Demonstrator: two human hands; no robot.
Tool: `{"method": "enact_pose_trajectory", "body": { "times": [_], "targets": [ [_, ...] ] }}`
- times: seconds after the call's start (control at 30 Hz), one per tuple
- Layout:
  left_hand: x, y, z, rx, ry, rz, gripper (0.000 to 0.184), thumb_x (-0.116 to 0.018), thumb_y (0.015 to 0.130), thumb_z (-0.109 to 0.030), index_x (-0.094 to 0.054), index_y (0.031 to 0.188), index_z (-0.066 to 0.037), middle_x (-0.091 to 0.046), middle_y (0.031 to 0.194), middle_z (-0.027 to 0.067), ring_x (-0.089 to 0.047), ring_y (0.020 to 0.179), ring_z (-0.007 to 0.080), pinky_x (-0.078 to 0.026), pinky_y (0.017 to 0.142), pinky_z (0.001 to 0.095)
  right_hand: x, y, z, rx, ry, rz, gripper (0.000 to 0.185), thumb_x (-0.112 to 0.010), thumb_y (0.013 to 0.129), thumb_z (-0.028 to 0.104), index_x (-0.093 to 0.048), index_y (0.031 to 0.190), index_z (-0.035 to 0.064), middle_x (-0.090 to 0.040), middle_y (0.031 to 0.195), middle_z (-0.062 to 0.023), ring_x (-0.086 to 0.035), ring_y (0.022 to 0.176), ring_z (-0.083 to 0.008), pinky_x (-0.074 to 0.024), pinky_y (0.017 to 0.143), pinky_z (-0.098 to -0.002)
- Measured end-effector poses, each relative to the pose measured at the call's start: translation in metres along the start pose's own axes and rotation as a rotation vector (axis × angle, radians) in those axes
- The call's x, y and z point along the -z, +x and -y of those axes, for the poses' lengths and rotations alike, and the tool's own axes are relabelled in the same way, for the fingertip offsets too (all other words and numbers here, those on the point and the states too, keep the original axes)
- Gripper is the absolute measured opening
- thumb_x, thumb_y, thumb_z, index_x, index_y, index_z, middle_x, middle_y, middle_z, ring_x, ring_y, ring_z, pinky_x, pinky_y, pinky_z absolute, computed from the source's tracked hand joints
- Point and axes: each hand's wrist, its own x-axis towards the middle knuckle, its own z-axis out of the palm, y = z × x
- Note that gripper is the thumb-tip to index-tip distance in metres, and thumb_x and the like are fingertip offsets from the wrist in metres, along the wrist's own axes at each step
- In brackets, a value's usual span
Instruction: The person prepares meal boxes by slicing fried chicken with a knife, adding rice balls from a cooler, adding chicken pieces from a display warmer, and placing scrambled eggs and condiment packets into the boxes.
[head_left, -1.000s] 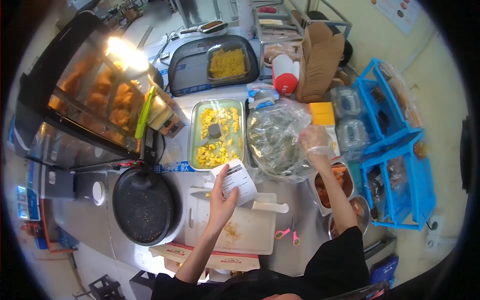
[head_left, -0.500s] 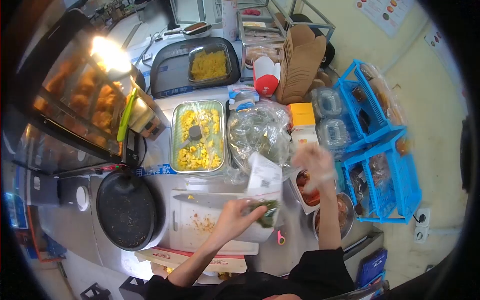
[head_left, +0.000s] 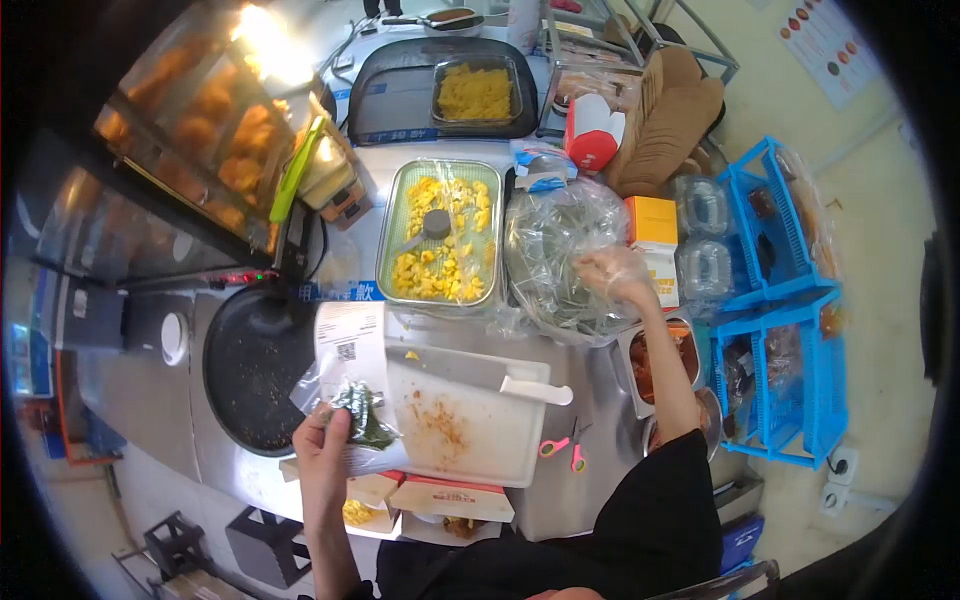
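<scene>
My left hand [head_left: 322, 440] is closed on a clear plastic packet [head_left: 365, 412] with dark green leafy contents, above the left side of the white cutting board [head_left: 480, 440]. A printed paper slip [head_left: 350, 335] stands up behind the packet; whether my fingers grip it too is hidden. My right hand [head_left: 612, 274], in a clear thin glove, is at the right side of a large clear plastic bag [head_left: 545, 225] with something green inside. Its fingers look bent together against the plastic; what they pinch, if anything, cannot be made out. A white-handled knife [head_left: 537, 390] lies across the board.
A tray of yellow pieces [head_left: 440, 170] stands behind the board. Left are a round black pan [head_left: 250, 400] and a lit food warmer [head_left: 200, 140]. Pink-handled scissors [head_left: 565, 447], a container of reddish food [head_left: 660, 360] and blue baskets [head_left: 790, 370] are right. Open food boxes [head_left: 450, 497] sit in front.
My left hand has moved left across the cutting board with the packet and paper slip. My right hand has moved from above the reddish food container onto the plastic bag. The view has shifted.
</scene>
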Motion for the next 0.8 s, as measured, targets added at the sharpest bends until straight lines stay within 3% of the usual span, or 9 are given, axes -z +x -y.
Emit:
{"method": "enact_pose_trajectory", "body": {
  "times": [0.2,0.3,0.4,0.47,0.5,0.6,0.7,0.77,0.8],
  "targets": [
    [0.036,-0.018,0.011,-0.029,-0.083,-0.086,0.021,-0.055,0.089,-0.017,-0.058,0.098,0.002,-0.061,0.089,0.0028,-0.054,0.077,0.0067,-0.043,0.071,0.0207,-0.005,0.001,0.035,0.119,-0.460,0.068,0.040,-0.052,0.079,0.041,-0.064,0.099,0.0087,-0.062,0.095,-0.0165,-0.059,0.092,-0.0302,-0.0449,0.083,-0.0381],
    [0.050,-0.028,0.013,-0.017,-0.096,-0.196,0.023,-0.056,0.089,-0.018,-0.058,0.100,0.001,-0.061,0.091,0.0028,-0.053,0.080,0.0072,-0.042,0.074,0.0218,-0.034,0.001,0.010,0.382,-0.682,-0.199,0.035,-0.056,0.074,0.039,-0.065,0.091,0.0102,-0.063,0.085,-0.0153,-0.059,0.084,-0.0298,-0.0466,0.080,-0.0380],
    [0.063,-0.038,0.012,-0.021,-0.119,-0.244,0.025,-0.054,0.090,-0.019,-0.057,0.104,0.001,-0.061,0.095,0.0045,-0.055,0.084,0.0086,-0.044,0.075,0.0226,-0.010,-0.002,-0.003,0.330,-0.430,0.157,0.029,-0.052,0.079,0.031,-0.064,0.091,0.0070,-0.063,0.075,-0.0122,-0.061,0.069,-0.0264,-0.0495,0.069,-0.0368],
    [0.074,-0.046,0.016,0.006,-0.128,-0.373,0.026,-0.053,0.090,-0.020,-0.056,0.106,0.001,-0.061,0.097,0.0052,-0.057,0.086,0.0095,-0.046,0.076,0.0237,0.009,-0.008,-0.023,0.242,0.513,0.080,0.032,-0.047,0.084,0.033,-0.065,0.098,0.0107,-0.066,0.078,-0.0082,-0.063,0.078,-0.0264,-0.0478,0.068,-0.0374],
    [0.079,-0.049,0.019,-0.021,-0.120,-0.395,0.027,-0.053,0.090,-0.021,-0.055,0.107,0.001,-0.060,0.098,0.0053,-0.057,0.086,0.0099,-0.046,0.077,0.0245,0.022,-0.010,-0.012,0.246,0.510,0.105,0.032,-0.047,0.084,0.033,-0.065,0.098,0.0107,-0.066,0.078,-0.0082,-0.063,0.078,-0.0264,-0.0478,0.068,-0.0374],
    [0.089,-0.049,0.021,-0.018,-0.168,-0.373,0.027,-0.054,0.090,-0.022,-0.055,0.106,0.000,-0.061,0.098,0.0051,-0.057,0.087,0.0094,-0.045,0.078,0.0234,0.038,-0.016,0.016,-0.295,0.471,0.581,0.030,-0.052,0.082,0.030,-0.064,0.102,0.0126,-0.066,0.077,-0.0078,-0.063,0.073,-0.0251,-0.0490,0.064,-0.0355],
    [0.092,-0.049,0.024,-0.003,-0.158,-0.440,0.027,-0.054,0.090,-0.023,-0.055,0.105,0.000,-0.061,0.098,0.0050,-0.057,0.087,0.0095,-0.045,0.078,0.0232,0.005,-0.012,0.022,0.023,0.206,0.513,0.029,-0.055,0.080,0.026,-0.064,0.104,0.0124,-0.065,0.077,-0.0104,-0.063,0.070,-0.0251,-0.0498,0.058,-0.0353],
    [0.093,-0.050,0.023,-0.006,-0.153,-0.454,0.027,-0.054,0.090,-0.023,-0.055,0.105,0.000,-0.061,0.098,0.0052,-0.057,0.088,0.0097,-0.045,0.078,0.0234,-0.013,-0.011,0.031,0.510,-0.341,0.217,0.024,-0.056,0.078,0.021,-0.066,0.095,0.0081,-0.065,0.080,-0.0118,-0.063,0.068,-0.0260,-0.0502,0.059,-0.0376],
    [0.094,-0.050,0.023,-0.002,-0.147,-0.473,0.027,-0.055,0.089,-0.023,-0.056,0.104,0.000,-0.061,0.098,0.0053,-0.057,0.088,0.0099,-0.045,0.078,0.0236,-0.014,-0.008,0.039,0.500,-0.346,0.211,0.024,-0.056,0.078,0.021,-0.066,0.095,0.0081,-0.065,0.080,-0.0118,-0.063,0.068,-0.0260,-0.0502,0.059,-0.0376]
  ]
}}
